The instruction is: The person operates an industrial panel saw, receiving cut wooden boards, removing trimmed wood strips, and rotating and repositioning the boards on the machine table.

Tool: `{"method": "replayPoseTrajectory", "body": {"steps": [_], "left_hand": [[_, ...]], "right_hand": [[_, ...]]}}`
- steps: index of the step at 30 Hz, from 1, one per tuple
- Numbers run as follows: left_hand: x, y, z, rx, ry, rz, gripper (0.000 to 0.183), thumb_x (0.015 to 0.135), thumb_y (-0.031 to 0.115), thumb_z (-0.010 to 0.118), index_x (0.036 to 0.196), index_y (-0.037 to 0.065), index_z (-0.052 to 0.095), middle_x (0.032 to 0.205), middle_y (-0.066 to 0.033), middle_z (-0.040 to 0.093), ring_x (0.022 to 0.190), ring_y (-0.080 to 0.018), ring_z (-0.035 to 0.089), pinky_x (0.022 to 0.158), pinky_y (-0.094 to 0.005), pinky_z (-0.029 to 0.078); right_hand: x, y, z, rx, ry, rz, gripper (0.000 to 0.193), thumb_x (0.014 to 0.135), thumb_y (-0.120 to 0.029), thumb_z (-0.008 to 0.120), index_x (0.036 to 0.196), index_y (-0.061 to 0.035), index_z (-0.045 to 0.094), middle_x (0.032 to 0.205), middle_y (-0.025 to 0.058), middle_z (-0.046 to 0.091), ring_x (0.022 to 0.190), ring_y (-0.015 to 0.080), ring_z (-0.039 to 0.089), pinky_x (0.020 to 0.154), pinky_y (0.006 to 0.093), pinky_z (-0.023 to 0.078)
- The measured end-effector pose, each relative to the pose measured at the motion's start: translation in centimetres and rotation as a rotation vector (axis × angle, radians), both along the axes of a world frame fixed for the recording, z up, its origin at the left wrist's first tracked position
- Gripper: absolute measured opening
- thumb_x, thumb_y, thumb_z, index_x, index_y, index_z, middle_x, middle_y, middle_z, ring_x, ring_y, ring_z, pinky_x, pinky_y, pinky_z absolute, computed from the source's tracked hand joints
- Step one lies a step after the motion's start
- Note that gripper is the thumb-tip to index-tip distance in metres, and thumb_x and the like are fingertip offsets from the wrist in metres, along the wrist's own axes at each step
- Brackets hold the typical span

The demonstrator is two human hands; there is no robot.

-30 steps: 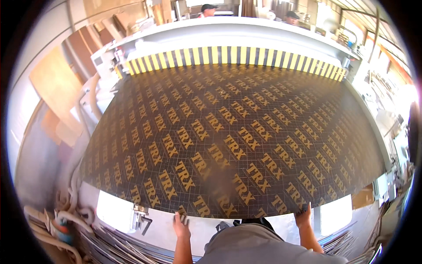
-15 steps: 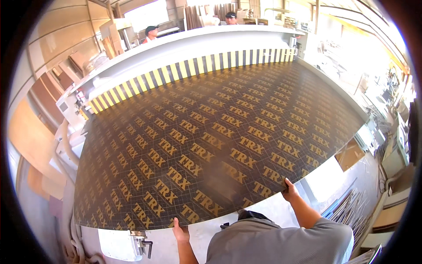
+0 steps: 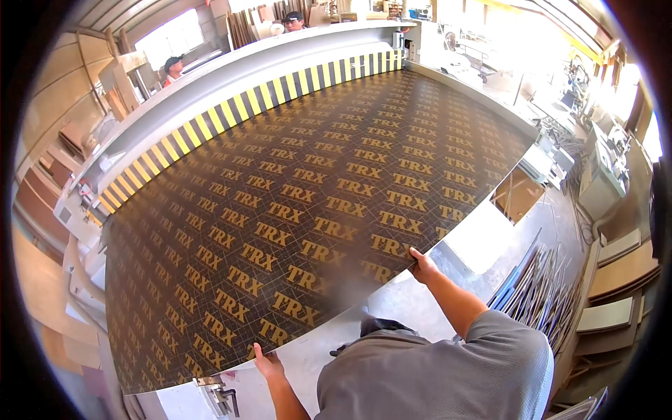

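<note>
A broad dark panel (image 3: 301, 189) lies on the near side of the yellow-and-black striped guard (image 3: 269, 96), its far edge running along the guard's foot; whether it passes underneath cannot be told. Across from the guard, the left hand (image 3: 269, 362) and the right hand (image 3: 423, 266) hold the panel's near edge, well apart. Each grip is narrow, closed on the edge with the thumb on top; the fingers beneath are mostly hidden, so how firmly they press cannot be told.

A harder push from one hand than the other could turn the panel askew to the guard and make a far corner catch. With so wide a sheet held at only two places, an uneven lift might make it flex or slip from the fingers. On the side away from the guard, a metal fitting with a dark handle (image 3: 222, 396) sits near the left hand, and knuckles could knock it if that hand slides sideways.

The panel looks thin, flat and stiff, dark brown with a slight sheen, crossed by fine pale grid lines and rows of slanting gold lettering. Beyond the guard, two people (image 3: 173, 68) stand partly hidden.
</note>
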State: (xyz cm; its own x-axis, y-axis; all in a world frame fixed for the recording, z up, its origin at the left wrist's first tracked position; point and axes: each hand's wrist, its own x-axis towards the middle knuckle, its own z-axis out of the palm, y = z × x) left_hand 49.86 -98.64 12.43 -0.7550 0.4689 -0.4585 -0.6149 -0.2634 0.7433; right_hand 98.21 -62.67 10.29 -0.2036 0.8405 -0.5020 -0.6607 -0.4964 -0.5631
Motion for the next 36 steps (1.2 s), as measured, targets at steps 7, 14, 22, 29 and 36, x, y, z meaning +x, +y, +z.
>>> {"method": "replayPoseTrajectory", "body": {"steps": [7, 14, 22, 29, 36], "left_hand": [[0.2, -0.2, -0.3, 0.01, -0.003, 0.047, 0.036, 0.098, 0.026, 0.073, 0.122, 0.001, 0.064, 0.119, -0.0074, 0.071, 0.105, -0.0208, 0.068, 0.092, -0.0327, 0.054], [1.1, 0.0, 1.6, -0.045, -0.044, 0.025, 0.036, 0.101, 0.028, 0.069, 0.123, 0.0, 0.064, 0.119, -0.0084, 0.071, 0.106, -0.0192, 0.067, 0.092, -0.0315, 0.054], [0.0, -2.5, 8.4, -0.49, 0.01, -0.62, 0.032, 0.105, 0.027, 0.058, 0.119, 0.0, 0.067, 0.1, -0.0113, 0.075, 0.083, -0.0242, 0.071, 0.074, -0.0373, 0.058], [-3.4, 2.1, 9.6, -0.984, 1.042, -0.149, 0.045, 0.109, 0.028, 0.052, 0.143, -0.001, 0.054, 0.144, -0.021, 0.056, 0.135, -0.0381, 0.051, 0.113, -0.05, 0.042], [-4.0, 5.5, 6.5, -1.614, 1.351, -0.383, 0.053, 0.112, 0.04, 0.037, 0.153, 0.008, 0.047, 0.162, -0.0147, 0.04, 0.153, -0.0344, 0.031, 0.126, -0.0546, 0.023]], "right_hand": [[0.1, -0.8, 1.7, 0.007, -0.056, -0.022, 0.034, 0.102, -0.02, 0.065, 0.131, -0.0031, 0.059, 0.125, 0.0076, 0.07, 0.112, 0.024, 0.067, 0.101, 0.0365, 0.055], [0.1, -0.7, 1.3, -0.075, -0.097, -0.047, 0.037, 0.103, -0.023, 0.064, 0.133, -0.0027, 0.059, 0.131, 0.0101, 0.067, 0.121, 0.0244, 0.063, 0.107, 0.0376, 0.05], [1.5, -0.2, -0.2, -0.024, -0.05, -0.202, 0.05, 0.1, -0.041, 0.063, 0.138, -0.008, 0.059, 0.14, 0.0093, 0.064, 0.13, 0.0285, 0.059, 0.115, 0.0437, 0.044], [2.9, 3.5, -1.3, -0.149, -0.163, -0.394, 0.075, 0.095, -0.061, 0.062, 0.147, -0.0083, 0.054, 0.152, 0.0096, 0.056, 0.137, 0.0317, 0.053, 0.12, 0.0475, 0.035], [2.2, 4.9, -0.1, -0.388, -0.276, -0.425, 0.078, 0.094, -0.067, 0.06, 0.146, -0.009, 0.056, 0.152, 0.0108, 0.056, 0.136, 0.0348, 0.053, 0.12, 0.0548, 0.032]]}}
